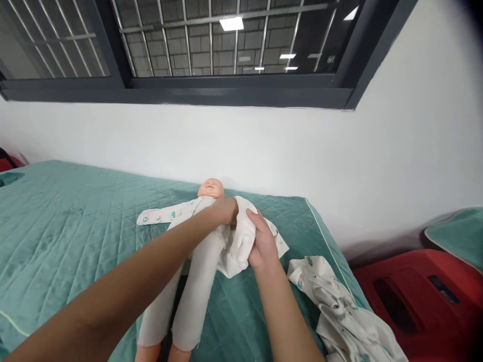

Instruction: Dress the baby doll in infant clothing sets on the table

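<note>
A baby doll (211, 188) lies on its back, its head by the wall and its white cloth legs (196, 291) toward me. Its body is partly on a white baby shirt with small coloured prints, one sleeve (156, 216) spread out to the left. My left hand (227, 210) reaches across the doll's chest, its fingers hidden in the bunched white part of the shirt (241, 241). From the right, my right hand (262, 241) grips that bunched fabric, thumb on top. The doll's arm on this side is hidden.
A green quilted cover (94, 201) spreads under everything. Crumpled printed baby clothing (335, 306) lies at the right edge of the bed. Beyond that edge stands a red plastic chair (411, 291). A white wall (283, 151) with a barred window rises behind.
</note>
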The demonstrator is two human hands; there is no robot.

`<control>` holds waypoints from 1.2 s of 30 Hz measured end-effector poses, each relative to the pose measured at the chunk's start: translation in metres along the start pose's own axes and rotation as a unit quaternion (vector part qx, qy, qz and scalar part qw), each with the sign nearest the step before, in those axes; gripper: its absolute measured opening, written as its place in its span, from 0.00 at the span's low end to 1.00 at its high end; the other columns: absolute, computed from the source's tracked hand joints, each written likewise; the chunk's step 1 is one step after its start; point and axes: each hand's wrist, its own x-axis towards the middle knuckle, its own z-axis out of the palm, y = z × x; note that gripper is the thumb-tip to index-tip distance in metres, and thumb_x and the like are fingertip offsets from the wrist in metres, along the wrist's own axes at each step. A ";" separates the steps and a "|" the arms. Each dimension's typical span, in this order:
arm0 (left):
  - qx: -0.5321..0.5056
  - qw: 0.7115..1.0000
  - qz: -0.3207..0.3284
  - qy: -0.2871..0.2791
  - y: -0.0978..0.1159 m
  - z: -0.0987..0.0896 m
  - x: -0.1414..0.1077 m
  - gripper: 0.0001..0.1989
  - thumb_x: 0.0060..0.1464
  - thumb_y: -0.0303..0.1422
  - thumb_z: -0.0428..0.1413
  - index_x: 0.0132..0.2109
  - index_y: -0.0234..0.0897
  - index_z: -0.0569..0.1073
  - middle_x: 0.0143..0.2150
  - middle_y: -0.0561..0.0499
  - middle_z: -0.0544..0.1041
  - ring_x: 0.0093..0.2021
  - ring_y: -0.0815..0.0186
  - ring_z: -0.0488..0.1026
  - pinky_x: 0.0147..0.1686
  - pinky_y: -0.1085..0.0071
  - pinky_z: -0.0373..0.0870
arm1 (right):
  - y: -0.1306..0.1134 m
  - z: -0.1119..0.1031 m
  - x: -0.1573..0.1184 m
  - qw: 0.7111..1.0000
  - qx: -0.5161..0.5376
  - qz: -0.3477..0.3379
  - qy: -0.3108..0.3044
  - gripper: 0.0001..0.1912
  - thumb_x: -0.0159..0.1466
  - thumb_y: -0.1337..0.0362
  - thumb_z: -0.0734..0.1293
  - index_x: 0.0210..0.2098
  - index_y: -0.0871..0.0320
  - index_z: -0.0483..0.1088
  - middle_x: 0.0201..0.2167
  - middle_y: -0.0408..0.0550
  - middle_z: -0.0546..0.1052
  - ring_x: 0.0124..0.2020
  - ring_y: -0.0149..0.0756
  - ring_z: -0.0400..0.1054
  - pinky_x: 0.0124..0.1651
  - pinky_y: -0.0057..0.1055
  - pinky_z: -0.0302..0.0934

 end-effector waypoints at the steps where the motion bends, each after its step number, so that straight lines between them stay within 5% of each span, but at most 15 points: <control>1: -0.019 1.000 -0.006 0.002 -0.008 -0.006 -0.003 0.08 0.49 0.33 0.60 0.37 0.35 0.78 0.42 0.41 0.81 0.43 0.54 0.77 0.44 0.64 0.71 | 0.004 0.004 -0.002 1.000 -0.010 0.003 -0.010 0.16 0.52 0.65 0.74 0.40 0.53 0.72 0.31 0.40 0.79 0.33 0.37 0.75 0.35 0.31 0.70; 6: -0.167 0.983 -0.043 0.066 -0.041 -0.034 -0.020 0.20 0.63 0.43 0.46 0.45 0.34 0.76 0.45 0.43 0.81 0.42 0.62 0.77 0.41 0.71 0.72 | 0.030 0.019 -0.008 0.996 -0.073 0.016 -0.050 0.17 0.54 0.66 0.74 0.43 0.50 0.74 0.43 0.40 0.78 0.42 0.33 0.72 0.44 0.28 0.68; 9: -0.317 0.944 -0.059 0.074 -0.049 -0.043 -0.033 0.26 0.60 0.51 0.48 0.43 0.32 0.77 0.47 0.41 0.81 0.44 0.61 0.77 0.42 0.71 0.72 | 0.045 0.023 -0.011 0.968 -0.229 0.006 -0.101 0.21 0.59 0.66 0.71 0.52 0.47 0.72 0.41 0.41 0.78 0.40 0.33 0.72 0.46 0.31 0.66; 15: -0.205 0.977 -0.052 -0.015 -0.049 -0.037 -0.034 0.32 0.45 0.39 0.64 0.58 0.37 0.71 0.52 0.47 0.78 0.49 0.59 0.75 0.41 0.72 0.70 | 0.055 0.031 -0.022 0.828 -0.498 -0.126 -0.223 0.17 0.65 0.69 0.62 0.50 0.49 0.74 0.60 0.46 0.69 0.51 0.38 0.70 0.54 0.38 0.65; 19: -0.104 0.994 -0.034 -0.024 -0.045 -0.025 -0.022 0.29 0.48 0.31 0.60 0.60 0.37 0.70 0.49 0.47 0.78 0.46 0.59 0.76 0.39 0.71 0.68 | 0.053 0.037 -0.030 0.722 -0.609 -0.186 -0.270 0.15 0.67 0.72 0.59 0.48 0.55 0.72 0.53 0.50 0.71 0.57 0.40 0.64 0.60 0.41 0.61; 27: 0.136 0.991 0.012 -0.012 -0.018 -0.026 -0.033 0.20 0.53 0.24 0.54 0.53 0.33 0.73 0.49 0.35 0.76 0.48 0.48 0.74 0.39 0.60 0.70 | 0.051 0.051 -0.046 0.614 -0.740 -0.195 -0.195 0.24 0.64 0.69 0.66 0.59 0.58 0.64 0.55 0.54 0.68 0.56 0.49 0.61 0.59 0.50 0.62; 30: 0.151 0.988 0.007 0.022 -0.019 -0.024 -0.032 0.18 0.53 0.21 0.51 0.50 0.31 0.74 0.44 0.36 0.77 0.47 0.48 0.75 0.38 0.60 0.71 | 0.053 0.056 -0.054 0.560 -0.801 -0.153 -0.149 0.25 0.58 0.67 0.72 0.54 0.60 0.67 0.49 0.56 0.70 0.48 0.52 0.64 0.51 0.53 0.67; 33: 0.104 0.991 -0.013 0.081 -0.029 -0.022 -0.033 0.12 0.57 0.25 0.50 0.45 0.32 0.75 0.45 0.38 0.77 0.46 0.51 0.75 0.39 0.61 0.71 | 0.053 0.058 -0.057 0.491 -0.844 -0.140 -0.164 0.15 0.59 0.74 0.68 0.46 0.60 0.70 0.45 0.56 0.72 0.46 0.51 0.66 0.47 0.49 0.68; 36: 0.033 0.984 -0.058 0.164 -0.041 -0.019 -0.040 0.10 0.60 0.30 0.49 0.41 0.34 0.75 0.46 0.41 0.77 0.48 0.54 0.73 0.41 0.63 0.70 | 0.048 0.057 -0.057 0.466 -0.857 -0.122 -0.183 0.12 0.62 0.77 0.62 0.42 0.60 0.70 0.42 0.55 0.73 0.44 0.48 0.68 0.44 0.45 0.68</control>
